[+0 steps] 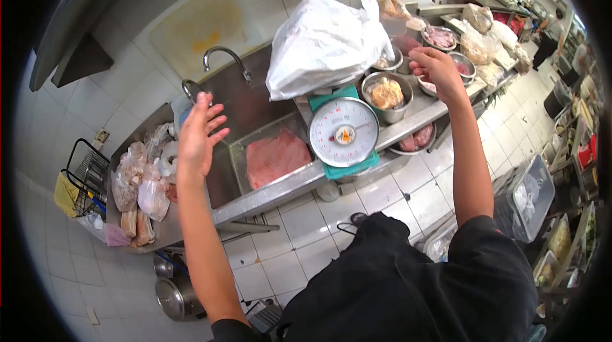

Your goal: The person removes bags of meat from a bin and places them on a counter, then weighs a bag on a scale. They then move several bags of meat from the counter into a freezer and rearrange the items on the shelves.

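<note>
A large white plastic bag (325, 45) with bulky contents rests on a green dial scale (344, 131). My left hand (199, 141) is raised over the left part of the metal sink (223, 195), its fingers spread and nothing in it. On the other side of the bag, my right hand (438, 75) hovers above metal bowls, fingers loosely bent and apart, with no held thing visible. A big slab of raw meat (277, 157) lies in a tray inside the sink. Beside the scale stands a metal bowl (389, 96) holding a yellowish lump.
Bagged food (150, 176) is heaped at the left counter end, near a black wire basket (89, 173). A curved faucet (226, 55) rises behind the sink. Further bowls of meat (440, 37) line the right counter. A grey plastic crate (532, 198) and a distant person (549, 36) are at right.
</note>
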The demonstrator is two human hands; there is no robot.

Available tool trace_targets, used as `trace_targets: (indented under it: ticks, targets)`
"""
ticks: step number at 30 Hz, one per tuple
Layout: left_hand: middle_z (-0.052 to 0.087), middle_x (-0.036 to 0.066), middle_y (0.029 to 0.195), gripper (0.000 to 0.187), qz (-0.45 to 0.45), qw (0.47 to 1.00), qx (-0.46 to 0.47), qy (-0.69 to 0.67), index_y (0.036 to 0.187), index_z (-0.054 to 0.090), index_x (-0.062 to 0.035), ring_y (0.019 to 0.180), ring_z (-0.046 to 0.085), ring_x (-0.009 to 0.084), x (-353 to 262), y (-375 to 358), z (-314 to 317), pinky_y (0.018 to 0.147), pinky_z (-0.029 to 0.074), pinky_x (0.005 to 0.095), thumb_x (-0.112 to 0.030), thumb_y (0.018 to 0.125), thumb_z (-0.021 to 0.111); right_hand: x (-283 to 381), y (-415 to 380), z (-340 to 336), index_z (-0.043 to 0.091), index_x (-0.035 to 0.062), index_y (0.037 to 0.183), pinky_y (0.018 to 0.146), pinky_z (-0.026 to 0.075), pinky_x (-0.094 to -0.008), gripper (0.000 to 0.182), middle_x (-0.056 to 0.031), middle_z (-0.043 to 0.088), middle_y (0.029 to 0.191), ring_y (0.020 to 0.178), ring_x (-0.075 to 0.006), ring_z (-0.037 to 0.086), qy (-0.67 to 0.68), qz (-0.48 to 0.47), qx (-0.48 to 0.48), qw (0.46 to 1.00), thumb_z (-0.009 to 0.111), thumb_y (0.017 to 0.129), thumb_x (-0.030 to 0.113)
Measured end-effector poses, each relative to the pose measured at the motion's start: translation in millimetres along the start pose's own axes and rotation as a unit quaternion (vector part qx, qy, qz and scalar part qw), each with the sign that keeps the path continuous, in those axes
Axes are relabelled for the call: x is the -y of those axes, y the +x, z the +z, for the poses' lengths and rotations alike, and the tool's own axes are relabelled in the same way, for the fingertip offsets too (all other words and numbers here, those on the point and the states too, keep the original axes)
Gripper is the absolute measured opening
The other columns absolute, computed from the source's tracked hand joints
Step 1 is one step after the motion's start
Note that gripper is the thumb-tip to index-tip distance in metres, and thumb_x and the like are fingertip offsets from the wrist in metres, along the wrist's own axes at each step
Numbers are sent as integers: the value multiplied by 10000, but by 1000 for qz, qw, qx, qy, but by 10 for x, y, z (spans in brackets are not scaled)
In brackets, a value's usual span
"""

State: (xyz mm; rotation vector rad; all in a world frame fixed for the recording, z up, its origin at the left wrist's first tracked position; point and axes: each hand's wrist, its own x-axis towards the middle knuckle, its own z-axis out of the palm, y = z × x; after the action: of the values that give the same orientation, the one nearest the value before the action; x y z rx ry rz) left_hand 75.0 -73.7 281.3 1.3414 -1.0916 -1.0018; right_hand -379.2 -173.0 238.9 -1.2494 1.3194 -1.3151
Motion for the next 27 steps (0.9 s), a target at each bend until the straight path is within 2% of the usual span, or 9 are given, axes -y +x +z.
trace_targets:
  ticks: [8, 10, 13, 14, 16, 19, 22, 24, 27]
  targets:
    - [485, 203, 1323, 731, 10, 998, 55, 39, 1375, 433, -22, 1153, 496, 278, -30, 977, 796, 991, 403, 406, -569, 903, 551, 80, 862, 360, 591, -39, 1228, 738, 467, -267, 477, -80, 676, 952, 808, -133, 588, -109, -145, 2, 983, 667, 843, 233]
    - [598, 126, 1203, 635, 14, 994, 83, 62, 1274, 551, -15, 1087, 540, 196, 20, 1231, 944, 940, 429, 385, -540, 917, 549, 270, 906, 517, 590, -23, 1227, 763, 463, -279, 450, -61, 665, 939, 835, -129, 589, -152, -119, 48, 980, 644, 852, 219]
    - [687, 141, 993, 531, -10, 989, 80, 125, 1072, 678, 24, 873, 638, 208, 191, 1567, 1135, 751, 514, 353, -472, 927, 555, 88, 1254, 504, 583, -35, 1185, 801, 450, -270, 411, -69, 657, 1007, 879, -136, 582, -154, -149, 124, 969, 542, 806, 119]
    - [684, 161, 1009, 549, 17, 989, 81, 121, 1072, 682, 30, 896, 641, 221, 241, 1645, 1155, 770, 514, 366, -484, 916, 563, 98, 1262, 550, 574, -34, 1203, 813, 447, -276, 425, -80, 651, 1035, 903, -141, 576, -163, -182, 125, 962, 547, 808, 121]
    - [672, 211, 995, 681, -37, 994, 54, 84, 1085, 646, 104, 905, 636, 249, 43, 1564, 1180, 794, 507, 381, -540, 871, 594, 96, 1343, 515, 543, -41, 1255, 878, 423, -284, 478, -86, 633, 1104, 975, -169, 565, -148, -163, 155, 963, 564, 811, 132]
    - [591, 250, 1164, 772, -62, 995, 72, 44, 1142, 584, 148, 999, 599, 278, -86, 1631, 1151, 790, 500, 420, -570, 858, 596, 64, 1415, 570, 501, -59, 1303, 1001, 351, -306, 525, -124, 588, 1217, 1114, -207, 522, -125, -154, 118, 973, 564, 815, 123]
    - [466, 234, 1378, 692, -87, 991, 102, 25, 1336, 463, 59, 1139, 558, 331, 41, 2049, 1243, 859, 508, 460, -508, 942, 503, -1, 1554, 657, 485, -76, 1312, 1030, 337, -326, 513, -148, 545, 1278, 1162, -235, 500, -17, -144, 141, 979, 543, 821, 62]
    - [437, 214, 1416, 661, -86, 978, 178, -67, 1374, 436, 19, 1198, 519, 348, 150, 2273, 1306, 905, 489, 488, -497, 962, 475, -34, 1602, 756, 462, -70, 1328, 1040, 343, -353, 520, -166, 509, 1315, 1203, -254, 476, 61, -119, 140, 981, 541, 828, 50]
    - [492, 193, 1366, 663, -91, 987, 104, -83, 1330, 501, 15, 1188, 524, 326, 149, 2106, 1440, 914, 480, 468, -511, 927, 533, 120, 1443, 956, 465, -42, 1312, 940, 447, -361, 459, -153, 545, 1249, 1090, -245, 554, 111, -87, 84, 986, 554, 882, 94]
